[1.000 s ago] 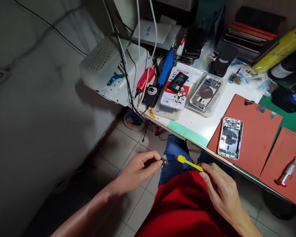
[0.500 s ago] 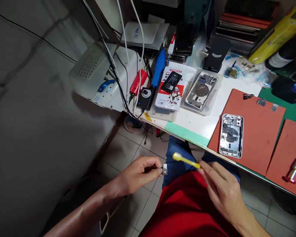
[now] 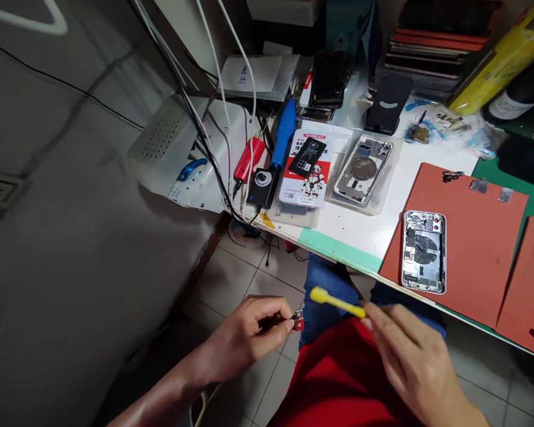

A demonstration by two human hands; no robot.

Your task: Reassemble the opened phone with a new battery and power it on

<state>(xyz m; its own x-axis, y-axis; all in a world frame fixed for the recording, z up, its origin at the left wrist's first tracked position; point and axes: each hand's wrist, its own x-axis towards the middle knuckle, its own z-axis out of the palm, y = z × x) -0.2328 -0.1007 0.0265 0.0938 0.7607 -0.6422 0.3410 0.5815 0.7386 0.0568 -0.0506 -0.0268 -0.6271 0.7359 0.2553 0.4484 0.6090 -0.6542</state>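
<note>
The left hand (image 3: 244, 341) pinches a small phone part (image 3: 298, 322) over the lap while the right hand (image 3: 404, 356) grips a yellow brush (image 3: 336, 301) just clear of it at 2 o'clock, cleaning seemingly under way, and the opened phone (image 3: 423, 251) waits unassembled on the surface (image 3: 360, 228) farther at 2 o'clock.
</note>
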